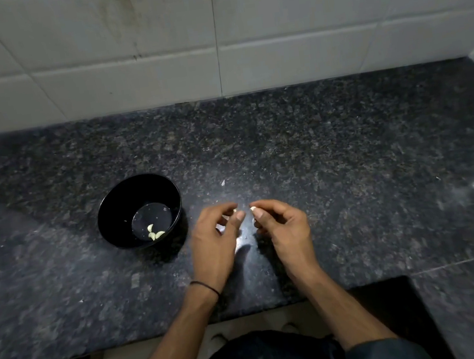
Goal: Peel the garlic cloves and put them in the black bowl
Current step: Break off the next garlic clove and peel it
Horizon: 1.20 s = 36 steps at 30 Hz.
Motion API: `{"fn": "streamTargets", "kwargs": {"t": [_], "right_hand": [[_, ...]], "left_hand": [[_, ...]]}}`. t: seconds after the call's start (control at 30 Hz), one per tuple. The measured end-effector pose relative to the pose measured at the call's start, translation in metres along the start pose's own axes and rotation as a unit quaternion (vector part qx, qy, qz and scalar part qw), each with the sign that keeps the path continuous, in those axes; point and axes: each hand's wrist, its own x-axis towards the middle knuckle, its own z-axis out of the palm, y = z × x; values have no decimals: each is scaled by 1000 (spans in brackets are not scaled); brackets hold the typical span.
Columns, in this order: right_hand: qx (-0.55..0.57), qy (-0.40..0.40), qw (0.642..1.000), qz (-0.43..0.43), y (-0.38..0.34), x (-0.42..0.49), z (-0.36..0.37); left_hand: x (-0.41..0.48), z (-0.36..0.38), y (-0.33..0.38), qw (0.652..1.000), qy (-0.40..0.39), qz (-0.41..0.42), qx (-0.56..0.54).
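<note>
A black bowl (139,211) stands on the dark granite counter (347,148), left of my hands. Three peeled garlic cloves (155,232) lie at its bottom. My right hand (282,227) pinches a pale garlic clove (253,208) between thumb and forefinger. My left hand (216,237) hovers just left of it with curled fingers over some white garlic pieces (221,228), which are mostly hidden. Whether the left fingers hold anything is hidden from view.
A small scrap of garlic skin (223,183) lies on the counter beyond my hands. A white tiled wall (211,46) backs the counter. The counter's front edge runs just under my forearms, and a side counter extends at the right.
</note>
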Motion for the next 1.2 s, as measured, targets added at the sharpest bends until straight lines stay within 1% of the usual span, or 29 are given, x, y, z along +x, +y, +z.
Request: {"fn": "streamTargets", "kwargs": {"t": [0.07, 0.1, 0.17, 0.3, 0.37, 0.53, 0.7, 0.9, 1.03, 1.13, 1.2], "right_hand": [[5, -10, 1000, -10, -4, -2, 0], [5, -17, 1000, -16, -6, -4, 0], [5, -24, 999, -27, -7, -7, 1], [-18, -20, 999, -42, -9, -12, 1], [-31, -23, 998, -48, -9, -14, 0], [-62, -30, 996, -49, -11, -16, -4], [-34, -43, 998, -18, -12, -16, -7], [-4, -49, 999, 21, -11, -14, -6], [5, -51, 998, 29, -9, -14, -5], [1, -55, 998, 31, -8, -14, -5], [-9, -59, 998, 26, -6, -14, -4]], "left_hand": [[-5, 4, 9, 989, -45, -84, -113], [-6, 6, 12, 983, -53, -104, -145], [-8, 8, 15, 975, -51, -119, -181], [-11, 8, 16, 966, -50, -139, -213], [-11, 8, 13, 964, -46, -146, -216], [-11, 9, 9, 973, -42, -138, -180], [-13, 12, 11, 970, -38, -153, -184], [-14, 12, 10, 957, -31, -218, -189], [-12, 12, 11, 946, -34, -250, -202], [-13, 12, 11, 943, -34, -253, -215], [-13, 12, 9, 952, -28, -235, -194]]}}
